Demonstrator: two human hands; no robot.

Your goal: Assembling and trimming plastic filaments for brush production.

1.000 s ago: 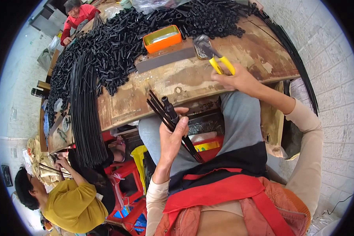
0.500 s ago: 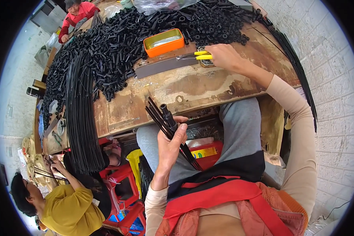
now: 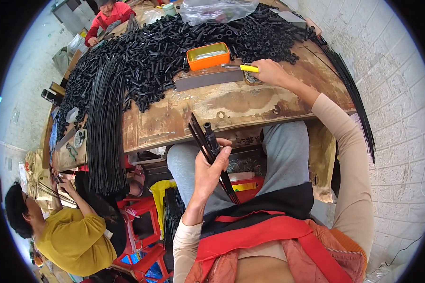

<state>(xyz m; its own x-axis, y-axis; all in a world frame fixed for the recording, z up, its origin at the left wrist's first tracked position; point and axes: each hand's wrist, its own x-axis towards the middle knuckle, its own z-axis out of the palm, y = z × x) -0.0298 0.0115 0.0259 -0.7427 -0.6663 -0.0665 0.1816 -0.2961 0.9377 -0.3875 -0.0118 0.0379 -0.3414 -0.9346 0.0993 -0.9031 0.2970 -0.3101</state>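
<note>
My left hand (image 3: pixel 210 172) is closed around a bundle of thin black rods (image 3: pixel 200 134), held upright and slightly tilted over my lap. A black stepped tubular fitting (image 3: pixel 210 134) stands among the rods in the same grip. Out over the table, my right hand (image 3: pixel 271 74) grips yellow-handled pliers (image 3: pixel 249 68). Their jaws point left, just in front of an orange tin (image 3: pixel 210 63) with thin, pale pieces inside. Below the pliers lies a small dark tray (image 3: pixel 253 81), partly covered by my hand. A flat grey bar (image 3: pixel 210 80) lies beside it.
Black tubular parts (image 3: pixel 160 47) are heaped across the wooden table (image 3: pixel 151 127). A long bundle of black rods (image 3: pixel 106 137) hangs over its left edge. Two other people work here, one in a yellow top (image 3: pixel 75 238), one in red (image 3: pixel 111 20). Red stools (image 3: pixel 139 224) stand at left.
The view has shifted a little, so the table things sit further right. The pliers have turned in my right hand and their handles look closer together. My left hand keeps its hold.
</note>
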